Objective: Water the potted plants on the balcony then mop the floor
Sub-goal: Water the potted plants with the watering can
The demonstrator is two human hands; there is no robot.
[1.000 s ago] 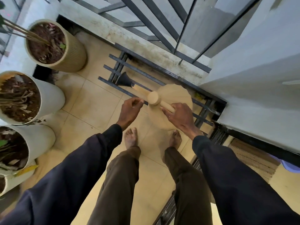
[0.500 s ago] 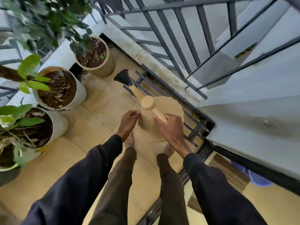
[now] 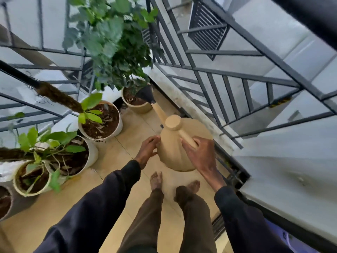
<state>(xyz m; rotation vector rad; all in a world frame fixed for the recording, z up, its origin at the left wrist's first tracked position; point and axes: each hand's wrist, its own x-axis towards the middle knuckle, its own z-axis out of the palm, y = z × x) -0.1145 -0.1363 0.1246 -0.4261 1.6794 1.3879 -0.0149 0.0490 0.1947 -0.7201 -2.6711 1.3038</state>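
A tan watering can [image 3: 173,145] with a black spout head [image 3: 146,94] hangs above the tiled floor in front of me. My right hand [image 3: 198,152] is closed around its handle. My left hand [image 3: 148,148] presses flat against the can's left side. The spout points toward a beige pot [image 3: 138,106] holding a leafy green plant [image 3: 113,42] in the corner. Two white pots with soil and green leaves, the nearer white pot [image 3: 92,154] and the farther white pot [image 3: 119,125], stand to the left along the railing.
Dark metal railing [image 3: 218,99] runs along the far side and the left. A grey wall ledge [image 3: 291,170] is on my right. More pots [image 3: 20,189] crowd the lower left. My bare feet [image 3: 156,179] stand on beige tiles.
The can has risen off the floor and the view has tilted up toward the plants. Both hands stayed on the can.
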